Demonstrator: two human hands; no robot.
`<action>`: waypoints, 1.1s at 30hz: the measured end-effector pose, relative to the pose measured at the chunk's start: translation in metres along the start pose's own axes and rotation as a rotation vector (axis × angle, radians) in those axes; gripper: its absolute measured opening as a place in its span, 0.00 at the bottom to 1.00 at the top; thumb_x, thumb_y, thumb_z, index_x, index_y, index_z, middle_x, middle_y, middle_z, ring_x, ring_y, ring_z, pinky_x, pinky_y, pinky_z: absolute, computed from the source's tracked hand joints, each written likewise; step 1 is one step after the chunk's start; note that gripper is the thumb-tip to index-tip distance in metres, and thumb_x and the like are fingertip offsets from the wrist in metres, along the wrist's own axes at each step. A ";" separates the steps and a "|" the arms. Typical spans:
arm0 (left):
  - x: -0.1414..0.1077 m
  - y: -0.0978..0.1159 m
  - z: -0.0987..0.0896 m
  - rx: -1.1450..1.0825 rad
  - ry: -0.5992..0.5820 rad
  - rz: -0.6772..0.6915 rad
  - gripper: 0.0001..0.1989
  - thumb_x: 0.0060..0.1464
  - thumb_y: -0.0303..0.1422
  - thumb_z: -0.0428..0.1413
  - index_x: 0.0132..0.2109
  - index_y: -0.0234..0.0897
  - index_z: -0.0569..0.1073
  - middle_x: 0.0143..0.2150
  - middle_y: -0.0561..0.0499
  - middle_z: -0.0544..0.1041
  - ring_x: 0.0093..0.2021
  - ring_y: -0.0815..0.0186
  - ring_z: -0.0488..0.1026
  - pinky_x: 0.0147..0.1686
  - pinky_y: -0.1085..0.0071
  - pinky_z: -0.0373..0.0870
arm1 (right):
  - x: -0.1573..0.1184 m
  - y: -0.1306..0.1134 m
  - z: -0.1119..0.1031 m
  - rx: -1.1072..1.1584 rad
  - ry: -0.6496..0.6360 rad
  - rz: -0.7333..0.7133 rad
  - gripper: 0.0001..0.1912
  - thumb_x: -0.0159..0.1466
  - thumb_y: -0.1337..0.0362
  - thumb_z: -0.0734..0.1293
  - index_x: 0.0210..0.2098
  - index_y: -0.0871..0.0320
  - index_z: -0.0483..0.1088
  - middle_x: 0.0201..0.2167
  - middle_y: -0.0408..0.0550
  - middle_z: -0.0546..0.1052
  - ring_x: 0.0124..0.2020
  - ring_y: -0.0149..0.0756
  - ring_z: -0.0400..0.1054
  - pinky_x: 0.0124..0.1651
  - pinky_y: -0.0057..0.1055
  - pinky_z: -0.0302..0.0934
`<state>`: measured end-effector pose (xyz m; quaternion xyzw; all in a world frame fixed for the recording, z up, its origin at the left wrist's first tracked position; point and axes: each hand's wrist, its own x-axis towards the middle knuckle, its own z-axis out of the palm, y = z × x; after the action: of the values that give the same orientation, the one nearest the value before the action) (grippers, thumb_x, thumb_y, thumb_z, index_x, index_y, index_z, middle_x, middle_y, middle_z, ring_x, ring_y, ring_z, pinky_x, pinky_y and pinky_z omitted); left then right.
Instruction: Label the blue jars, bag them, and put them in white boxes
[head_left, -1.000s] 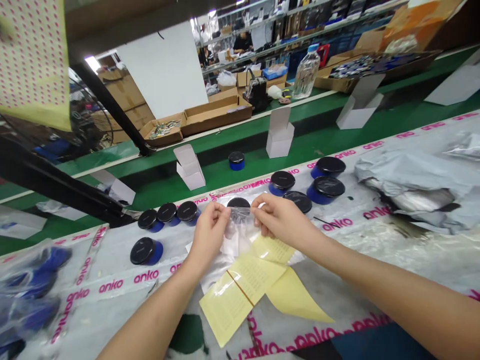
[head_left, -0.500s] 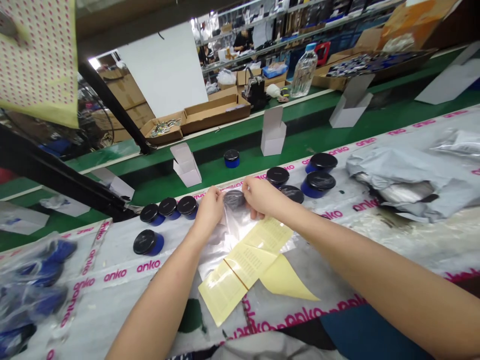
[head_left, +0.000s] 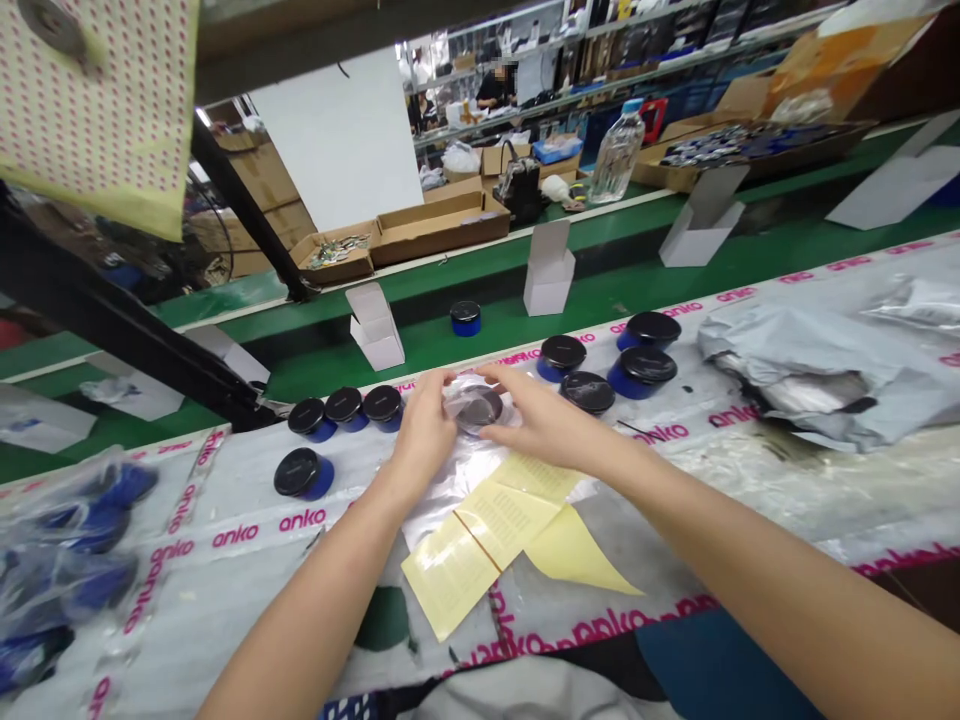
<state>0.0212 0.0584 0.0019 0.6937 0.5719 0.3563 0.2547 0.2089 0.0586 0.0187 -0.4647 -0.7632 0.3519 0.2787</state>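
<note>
A dark-lidded jar in clear plastic film sits between my two hands. My left hand is curled along the film's left side, its fingers partly hidden. On the other side, my right hand has thumb and fingers spread around the jar's right edge. Below them lie yellow label sheets, partly over shiny film. Three blue jars with black lids form a row to the left, with another jar in front. Several more jars stand to the right.
On the green surface stand open white boxes, one blue jar and a plastic bottle. Bagged blue items lie at far left, a torn grey bag at right. A black post slants across the left.
My right hand has opened from a pinch at the film and now spreads beside the jar. My left hand has shifted slightly inward. The view has moved a little.
</note>
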 end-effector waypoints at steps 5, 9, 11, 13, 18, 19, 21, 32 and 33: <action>-0.005 0.007 -0.006 -0.108 -0.018 -0.008 0.17 0.59 0.20 0.48 0.53 0.38 0.67 0.43 0.47 0.80 0.42 0.62 0.77 0.45 0.65 0.72 | 0.017 -0.006 0.006 0.240 0.019 0.062 0.20 0.58 0.68 0.72 0.50 0.58 0.73 0.46 0.53 0.80 0.48 0.47 0.73 0.55 0.45 0.65; -0.011 0.018 -0.012 -0.155 0.054 0.016 0.11 0.65 0.37 0.53 0.51 0.38 0.68 0.51 0.43 0.77 0.41 0.63 0.76 0.39 0.68 0.72 | 0.028 -0.013 -0.005 0.486 0.000 0.206 0.15 0.67 0.54 0.64 0.37 0.59 0.74 0.30 0.51 0.78 0.30 0.38 0.72 0.33 0.35 0.68; -0.014 0.021 -0.012 -0.130 0.087 0.081 0.14 0.57 0.36 0.62 0.49 0.39 0.70 0.58 0.43 0.73 0.44 0.63 0.74 0.40 0.68 0.72 | 0.026 -0.014 -0.008 0.578 -0.039 0.254 0.18 0.68 0.52 0.62 0.33 0.59 0.73 0.27 0.50 0.76 0.26 0.35 0.69 0.28 0.32 0.67; -0.014 0.019 -0.010 -0.107 0.106 0.099 0.13 0.53 0.31 0.64 0.45 0.38 0.71 0.54 0.45 0.74 0.42 0.64 0.74 0.41 0.68 0.71 | 0.021 -0.014 -0.007 0.631 -0.056 0.291 0.18 0.69 0.52 0.63 0.33 0.59 0.73 0.27 0.50 0.76 0.24 0.33 0.68 0.27 0.30 0.67; -0.005 0.008 -0.007 -0.116 0.089 0.006 0.05 0.58 0.26 0.55 0.33 0.37 0.70 0.33 0.52 0.74 0.28 0.69 0.72 0.31 0.71 0.68 | 0.011 -0.012 0.000 0.596 -0.052 0.318 0.14 0.62 0.58 0.72 0.43 0.60 0.77 0.24 0.46 0.76 0.24 0.32 0.70 0.28 0.29 0.67; -0.003 0.007 -0.008 -0.111 0.086 -0.006 0.05 0.57 0.25 0.55 0.33 0.37 0.70 0.31 0.53 0.74 0.26 0.69 0.71 0.29 0.72 0.67 | 0.011 -0.011 0.001 0.559 -0.037 0.317 0.15 0.60 0.61 0.73 0.44 0.61 0.77 0.21 0.44 0.75 0.22 0.32 0.69 0.27 0.29 0.66; 0.002 0.009 -0.012 -0.096 0.090 -0.019 0.05 0.55 0.23 0.55 0.34 0.38 0.70 0.30 0.54 0.73 0.24 0.70 0.70 0.28 0.72 0.65 | 0.015 -0.010 0.001 0.468 0.012 0.307 0.18 0.57 0.67 0.74 0.47 0.61 0.78 0.17 0.40 0.73 0.19 0.31 0.66 0.25 0.28 0.62; 0.004 0.021 -0.038 -0.033 0.153 0.075 0.12 0.56 0.20 0.52 0.42 0.39 0.73 0.41 0.51 0.78 0.34 0.68 0.73 0.37 0.70 0.70 | 0.025 -0.015 -0.006 -0.113 0.120 -0.008 0.26 0.59 0.49 0.72 0.53 0.56 0.76 0.52 0.56 0.79 0.44 0.49 0.75 0.44 0.41 0.66; 0.003 0.020 -0.040 -0.015 0.153 0.107 0.13 0.56 0.19 0.51 0.43 0.39 0.73 0.42 0.50 0.78 0.37 0.66 0.74 0.40 0.69 0.71 | 0.027 -0.015 -0.001 -0.211 0.035 -0.036 0.33 0.57 0.49 0.74 0.59 0.55 0.73 0.57 0.58 0.77 0.48 0.53 0.74 0.46 0.44 0.67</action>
<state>0.0024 0.0546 0.0426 0.6920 0.5489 0.4259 0.1961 0.1910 0.0781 0.0335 -0.4838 -0.7994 0.2562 0.2476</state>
